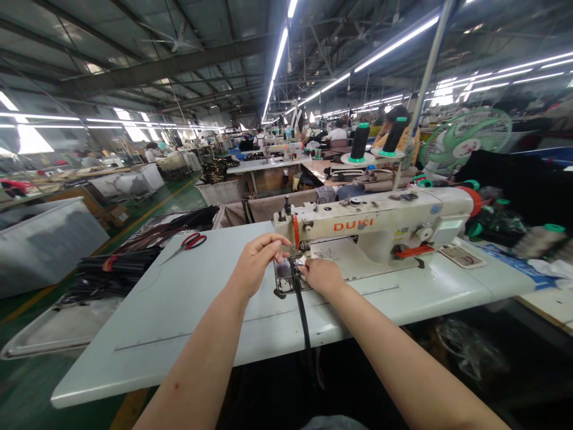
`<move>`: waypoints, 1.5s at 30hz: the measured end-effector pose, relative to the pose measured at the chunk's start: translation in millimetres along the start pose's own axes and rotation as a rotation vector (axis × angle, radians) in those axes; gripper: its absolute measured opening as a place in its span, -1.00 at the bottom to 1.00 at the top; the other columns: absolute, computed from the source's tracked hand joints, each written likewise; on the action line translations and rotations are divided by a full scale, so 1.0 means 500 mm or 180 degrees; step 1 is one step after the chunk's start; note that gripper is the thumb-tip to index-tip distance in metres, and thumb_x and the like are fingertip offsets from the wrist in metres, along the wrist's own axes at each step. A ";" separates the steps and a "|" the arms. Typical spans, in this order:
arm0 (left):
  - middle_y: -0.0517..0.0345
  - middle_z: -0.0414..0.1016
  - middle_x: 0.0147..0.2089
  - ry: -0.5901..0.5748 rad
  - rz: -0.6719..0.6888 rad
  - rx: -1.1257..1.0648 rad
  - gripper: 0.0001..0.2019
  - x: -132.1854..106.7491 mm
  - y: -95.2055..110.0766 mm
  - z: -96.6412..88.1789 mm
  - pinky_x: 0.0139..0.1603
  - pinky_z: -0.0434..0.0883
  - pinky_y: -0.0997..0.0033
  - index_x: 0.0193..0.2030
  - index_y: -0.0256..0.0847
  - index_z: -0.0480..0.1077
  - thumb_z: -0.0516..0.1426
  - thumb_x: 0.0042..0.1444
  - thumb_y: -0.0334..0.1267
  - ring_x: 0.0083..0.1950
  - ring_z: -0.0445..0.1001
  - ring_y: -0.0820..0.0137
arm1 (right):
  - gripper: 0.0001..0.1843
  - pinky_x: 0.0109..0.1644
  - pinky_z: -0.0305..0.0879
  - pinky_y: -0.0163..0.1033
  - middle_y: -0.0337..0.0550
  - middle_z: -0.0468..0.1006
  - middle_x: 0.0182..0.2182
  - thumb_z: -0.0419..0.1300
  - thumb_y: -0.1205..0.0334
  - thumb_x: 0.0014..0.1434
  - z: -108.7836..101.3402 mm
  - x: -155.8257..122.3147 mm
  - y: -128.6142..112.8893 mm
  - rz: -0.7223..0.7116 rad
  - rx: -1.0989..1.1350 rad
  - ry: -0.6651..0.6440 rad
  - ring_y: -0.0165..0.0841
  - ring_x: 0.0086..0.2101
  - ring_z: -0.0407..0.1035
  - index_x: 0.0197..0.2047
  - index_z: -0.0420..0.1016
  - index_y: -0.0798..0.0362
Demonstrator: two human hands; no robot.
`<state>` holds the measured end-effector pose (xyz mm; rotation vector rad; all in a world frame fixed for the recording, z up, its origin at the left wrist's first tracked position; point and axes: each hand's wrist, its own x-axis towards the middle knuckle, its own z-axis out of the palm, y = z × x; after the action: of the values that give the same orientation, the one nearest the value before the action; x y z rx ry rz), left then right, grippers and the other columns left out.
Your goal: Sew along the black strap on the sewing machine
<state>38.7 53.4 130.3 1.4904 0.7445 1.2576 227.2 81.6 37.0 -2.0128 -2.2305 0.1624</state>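
Note:
A white DUKI sewing machine (pixel 380 224) stands on the white table (pixel 179 298). A narrow black strap (pixel 303 310) runs from under its needle toward me and hangs over the table's front edge. My left hand (pixel 257 263) is pinched closed at the needle area, fingertips on the strap's far end. My right hand (pixel 320 276) lies on the machine bed just right of the strap, fingers curled down against it.
Red-handled scissors (pixel 190 242) lie on the table's far left. A bundle of black straps (pixel 116 269) sits at the left edge. Two black thread cones (pixel 359 142) and a green fan (pixel 465 140) stand behind the machine. Other people work at distant tables.

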 end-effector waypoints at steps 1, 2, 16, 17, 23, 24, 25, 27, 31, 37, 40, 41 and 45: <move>0.27 0.32 -0.50 -0.0006 -0.0003 0.0001 -0.77 0.000 0.000 0.000 0.02 0.51 0.24 -0.19 -0.22 0.58 0.24 0.20 -0.09 -0.39 0.33 0.45 | -0.58 0.05 0.47 0.01 0.01 0.68 -0.09 0.08 -0.04 0.49 -0.001 0.000 -0.001 -0.0012 -0.0006 -0.0011 -0.16 -0.08 0.58 0.03 0.57 0.12; 0.27 0.33 -0.50 -0.0012 -0.0001 -0.0007 -0.77 0.000 -0.001 -0.001 0.03 0.51 0.24 -0.19 -0.22 0.58 0.24 0.20 -0.09 -0.39 0.33 0.45 | -0.58 0.06 0.47 0.01 0.02 0.68 -0.08 0.07 -0.04 0.50 -0.002 0.001 -0.002 -0.0025 -0.0010 -0.0022 -0.16 -0.07 0.58 0.04 0.57 0.12; 0.26 0.34 -0.48 -0.0061 -0.0060 -0.0062 -0.76 -0.001 -0.002 0.006 0.08 0.47 0.21 -0.19 -0.21 0.58 0.23 0.21 -0.08 -0.37 0.34 0.43 | -0.60 0.13 0.45 0.07 0.01 0.66 -0.02 0.12 -0.04 0.48 -0.016 0.016 -0.006 -0.0156 -0.0147 -0.0167 -0.15 0.00 0.55 0.05 0.58 0.11; 0.25 0.34 -0.48 -0.0046 -0.0075 -0.0062 -0.76 -0.001 -0.001 0.008 0.08 0.47 0.21 -0.20 -0.21 0.59 0.23 0.21 -0.08 -0.38 0.34 0.43 | -0.60 0.13 0.45 0.07 0.01 0.66 -0.02 0.12 -0.04 0.48 -0.017 0.016 -0.007 -0.0161 -0.0148 -0.0166 -0.15 0.00 0.55 0.05 0.58 0.11; 0.25 0.34 -0.48 -0.0079 -0.0127 -0.0176 -0.76 -0.001 0.005 0.013 0.04 0.49 0.24 -0.20 -0.22 0.59 0.24 0.21 -0.08 -0.38 0.35 0.45 | -0.59 0.13 0.43 0.07 0.03 0.67 -0.03 0.13 -0.04 0.47 -0.020 0.012 -0.010 -0.0176 -0.0045 -0.0115 -0.14 0.00 0.55 0.04 0.58 0.13; 0.26 0.33 -0.48 -0.0105 -0.0149 -0.0222 -0.75 -0.002 0.005 0.013 0.02 0.50 0.26 -0.19 -0.22 0.59 0.25 0.22 -0.07 -0.38 0.35 0.45 | -0.59 0.12 0.43 0.06 0.02 0.68 -0.05 0.12 -0.04 0.47 -0.018 0.009 -0.008 -0.0187 -0.0003 -0.0098 -0.14 -0.01 0.56 0.02 0.59 0.12; 0.26 0.32 -0.49 -0.0130 -0.0174 -0.0267 -0.75 -0.002 0.005 0.012 0.00 0.51 0.27 -0.17 -0.22 0.59 0.25 0.23 -0.06 -0.38 0.35 0.46 | -0.60 0.10 0.44 0.04 0.01 0.69 -0.08 0.12 -0.04 0.47 -0.016 0.006 -0.006 -0.0199 0.0045 -0.0075 -0.14 -0.03 0.56 0.00 0.60 0.12; 0.27 0.32 -0.48 -0.0168 -0.0233 -0.0328 -0.73 -0.003 0.007 0.010 -0.04 0.53 0.29 -0.16 -0.22 0.58 0.26 0.23 -0.04 -0.39 0.33 0.48 | -0.61 0.02 0.46 0.00 -0.01 0.71 -0.14 0.13 -0.04 0.45 -0.010 -0.002 0.004 -0.0203 0.0153 0.0003 -0.14 -0.09 0.58 -0.05 0.62 0.10; 0.25 0.32 -0.45 -0.0160 -0.0424 -0.0284 -0.70 -0.011 0.012 0.000 -0.27 0.57 0.38 -0.15 -0.24 0.56 0.31 0.20 -0.02 -0.41 0.35 0.49 | -0.63 -0.08 0.43 -0.06 0.05 0.71 -0.22 0.12 0.00 0.43 -0.008 -0.024 0.039 -0.0064 0.0350 0.0344 -0.09 -0.17 0.59 -0.10 0.64 0.08; 0.26 0.31 -0.42 -0.0113 -0.0720 -0.0298 -0.66 -0.040 0.017 -0.004 -0.59 0.49 0.45 -0.10 -0.22 0.52 0.33 0.16 0.00 -0.47 0.35 0.46 | -0.74 0.17 0.33 -0.03 0.11 0.62 -0.11 0.11 0.24 0.39 -0.037 -0.100 0.035 -0.0175 0.0592 0.1087 -0.07 -0.01 0.47 -0.13 0.63 0.11; 0.29 0.27 -0.46 -0.0071 -0.0800 -0.0389 -0.65 -0.053 0.019 0.014 -0.61 0.43 0.51 -0.11 -0.24 0.52 0.33 0.16 0.00 -0.51 0.30 0.50 | -0.64 0.30 0.29 -0.13 0.05 0.55 0.12 0.04 0.29 0.39 -0.046 -0.149 -0.014 -0.0603 0.0923 0.1448 -0.19 0.16 0.38 0.17 0.50 0.06; 0.30 0.25 -0.47 -0.0062 -0.0817 -0.0441 -0.65 -0.055 0.020 0.023 -0.63 0.38 0.55 -0.13 -0.25 0.52 0.34 0.15 0.00 -0.53 0.26 0.53 | -0.48 0.40 0.19 -0.05 0.10 0.45 0.26 0.09 0.34 0.32 -0.048 -0.163 -0.030 -0.0959 0.1311 0.1678 -0.15 0.28 0.27 0.33 0.36 0.12; 0.37 0.14 -0.53 0.0009 -0.0822 -0.0636 -0.65 -0.052 0.030 0.048 -0.68 0.03 0.67 -0.20 -0.29 0.52 0.36 0.09 -0.01 -0.59 0.02 0.65 | -0.26 0.45 0.11 0.07 0.05 0.42 0.31 0.21 0.40 0.15 -0.065 -0.210 -0.061 -0.1874 0.2273 0.1203 -0.10 0.31 0.24 0.40 0.27 0.03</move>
<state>52.3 18.3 137.1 1.1900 0.7631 1.1033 213.2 -26.3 71.4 -0.9058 -2.0083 0.4003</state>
